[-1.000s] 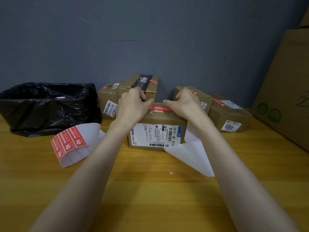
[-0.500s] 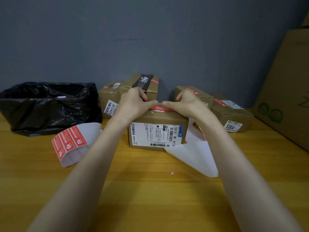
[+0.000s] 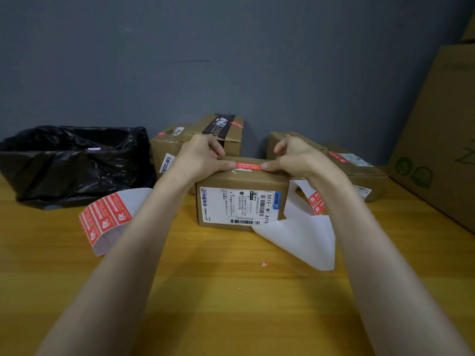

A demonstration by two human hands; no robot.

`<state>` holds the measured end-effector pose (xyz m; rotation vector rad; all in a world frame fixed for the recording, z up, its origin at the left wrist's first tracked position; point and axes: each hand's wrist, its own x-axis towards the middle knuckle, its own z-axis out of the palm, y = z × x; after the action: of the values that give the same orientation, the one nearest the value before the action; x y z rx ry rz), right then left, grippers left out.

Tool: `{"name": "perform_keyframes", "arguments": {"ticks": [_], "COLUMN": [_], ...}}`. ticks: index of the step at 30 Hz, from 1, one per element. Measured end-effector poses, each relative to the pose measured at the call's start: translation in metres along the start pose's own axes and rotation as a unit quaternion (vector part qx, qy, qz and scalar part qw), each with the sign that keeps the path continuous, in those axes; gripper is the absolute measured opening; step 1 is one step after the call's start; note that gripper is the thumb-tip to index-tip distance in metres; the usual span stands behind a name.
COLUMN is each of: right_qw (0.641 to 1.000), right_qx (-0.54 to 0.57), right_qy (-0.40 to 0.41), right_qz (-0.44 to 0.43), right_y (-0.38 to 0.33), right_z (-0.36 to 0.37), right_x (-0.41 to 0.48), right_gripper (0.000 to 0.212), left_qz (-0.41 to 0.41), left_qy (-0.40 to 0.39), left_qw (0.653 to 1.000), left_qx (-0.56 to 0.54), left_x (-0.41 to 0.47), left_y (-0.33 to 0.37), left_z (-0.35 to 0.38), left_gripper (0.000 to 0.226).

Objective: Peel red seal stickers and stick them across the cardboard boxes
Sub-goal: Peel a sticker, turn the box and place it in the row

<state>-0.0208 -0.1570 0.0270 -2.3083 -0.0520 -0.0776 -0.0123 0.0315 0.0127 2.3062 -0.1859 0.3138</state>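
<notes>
The left hand (image 3: 203, 156) and right hand (image 3: 295, 158), fingers loosely curled, thumb-press the red seal sticker (image 3: 248, 165) onto the cardboard box (image 3: 241, 180); uneven pressure could wrinkle it.

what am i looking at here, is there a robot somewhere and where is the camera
No robot: the grip here is a person's two bare hands. The picture comes from a camera worn on the person's head, looking forward and down, so both forearms reach in from below. On the wooden table sits a cardboard box. The left hand and right hand press their thumbs on the two ends of a red seal sticker lying across its top. A sticker sheet lies left, a mostly bare backing sheet right, a black bag and more boxes behind.
</notes>
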Motion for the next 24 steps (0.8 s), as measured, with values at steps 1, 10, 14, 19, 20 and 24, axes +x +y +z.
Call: {"name": "perform_keyframes", "arguments": {"ticks": [1, 10, 14, 19, 20, 24], "right_qw": [1.0, 1.0, 0.996, 0.999, 0.999, 0.999], "right_qx": [0.02, -0.007, -0.073, -0.047, -0.033, 0.037], "right_qy": [-0.002, 0.004, 0.036, 0.006, -0.004, -0.025], "right_qz": [0.002, -0.017, -0.036, -0.027, -0.02, -0.003], "right_y": [0.002, -0.001, -0.006, -0.004, -0.003, 0.004], "right_z": [-0.001, 0.002, 0.011, 0.005, 0.003, -0.003], "right_x": [0.001, 0.0, -0.003, -0.001, 0.0, 0.004], "right_gripper": [0.041, 0.045, 0.062, 0.054, 0.05, 0.028], "left_qz": [-0.002, 0.004, 0.001, -0.022, -0.024, -0.039], "left_qy": [-0.007, 0.067, 0.055, 0.012, 0.005, -0.017], "left_qw": [1.0, 0.995, 0.997, 1.0, 1.0, 0.999], "left_qx": [-0.004, 0.069, 0.052, 0.008, 0.005, -0.028], "left_x": [0.0, -0.008, -0.008, -0.003, -0.002, -0.001], "left_y": [0.0, 0.014, 0.012, 0.006, 0.005, 0.003], "left_z": [-0.001, 0.017, 0.014, 0.003, 0.001, -0.006], "left_gripper": [0.025, 0.042, 0.037, 0.029, 0.028, 0.022]}}
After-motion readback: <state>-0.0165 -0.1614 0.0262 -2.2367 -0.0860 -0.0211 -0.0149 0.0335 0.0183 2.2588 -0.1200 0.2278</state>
